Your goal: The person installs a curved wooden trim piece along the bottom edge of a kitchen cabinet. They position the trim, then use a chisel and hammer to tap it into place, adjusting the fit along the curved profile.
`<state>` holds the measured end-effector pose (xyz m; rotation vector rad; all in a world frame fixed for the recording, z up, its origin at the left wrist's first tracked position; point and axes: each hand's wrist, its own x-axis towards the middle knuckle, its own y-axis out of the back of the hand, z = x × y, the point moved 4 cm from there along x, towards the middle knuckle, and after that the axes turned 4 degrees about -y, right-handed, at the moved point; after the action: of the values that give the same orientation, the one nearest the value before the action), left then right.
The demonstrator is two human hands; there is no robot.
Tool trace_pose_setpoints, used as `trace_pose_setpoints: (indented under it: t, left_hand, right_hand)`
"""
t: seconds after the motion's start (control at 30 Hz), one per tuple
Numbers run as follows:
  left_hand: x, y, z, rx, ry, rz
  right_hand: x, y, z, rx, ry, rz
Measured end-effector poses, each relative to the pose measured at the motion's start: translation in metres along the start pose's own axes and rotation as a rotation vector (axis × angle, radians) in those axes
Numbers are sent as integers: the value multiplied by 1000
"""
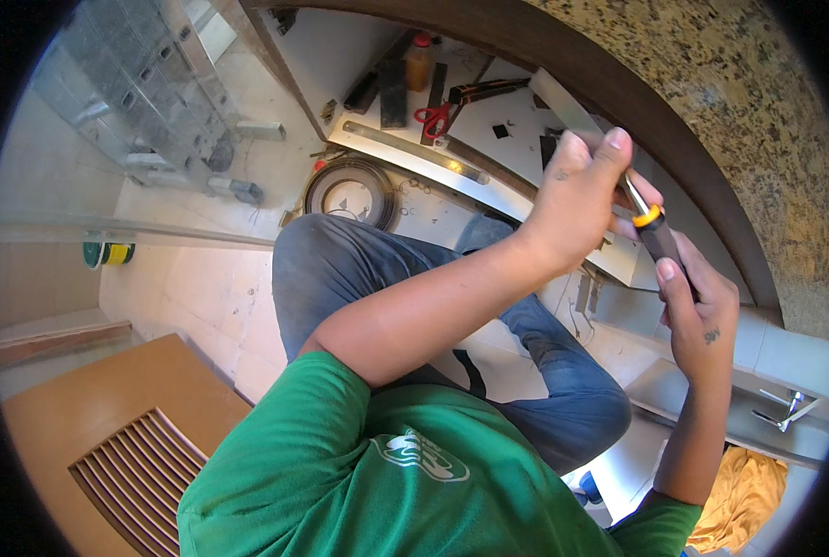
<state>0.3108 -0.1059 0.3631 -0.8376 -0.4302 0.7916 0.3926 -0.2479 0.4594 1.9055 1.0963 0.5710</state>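
My left hand (567,200) is closed, thumb uppermost, around the near end of a pale flat strip (567,104). The strip slants up and left in front of the cabinet opening. My right hand (704,320) grips the black handle of a screwdriver (658,237) with a yellow collar. Its metal shaft runs up against my left fingers, which hide the tip. Whether the tip touches the strip cannot be told. Behind my hands is the open low cabinet (512,139), with red-handled scissors (433,119) on its white base.
A granite top (749,121) curves overhead at right. The cabinet also holds a bottle (419,65) and dark strips. A coiled band (349,193) lies by my knee. A folded ladder (154,84) and a slatted wooden panel (140,464) are at left; yellow cloth (739,501) is low right.
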Motion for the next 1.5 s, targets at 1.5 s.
trace_pose_setpoints:
  t: [1.5]
  left_hand:
    - [5,-4,-17,-57,18,-64]
  right_hand:
    - [2,8,23,47,-100,5]
